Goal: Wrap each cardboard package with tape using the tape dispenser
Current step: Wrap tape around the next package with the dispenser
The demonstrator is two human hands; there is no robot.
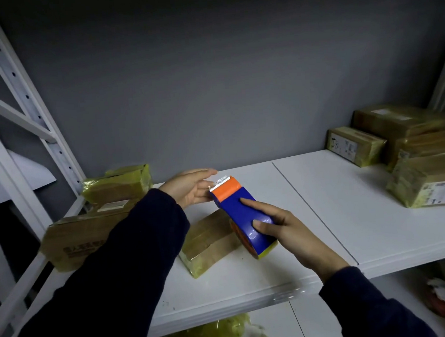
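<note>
My right hand [286, 232] grips a blue and orange tape dispenser [243, 214], held above the white shelf [324, 213] with its toothed blade pointing away from me. My left hand [191, 187] is held flat, fingers straight, just behind the blade end; whether it touches the tape there I cannot tell. Under the dispenser lies a small cardboard package [208, 241], partly covered in yellowish tape and lying at an angle on the shelf.
Two taped packages [117, 186] and a larger cardboard box [81, 238] sit at the shelf's left end by the white upright [27, 103]. Several taped packages [412, 155] are stacked at the right. A lower shelf holds crumpled yellow tape [222, 334].
</note>
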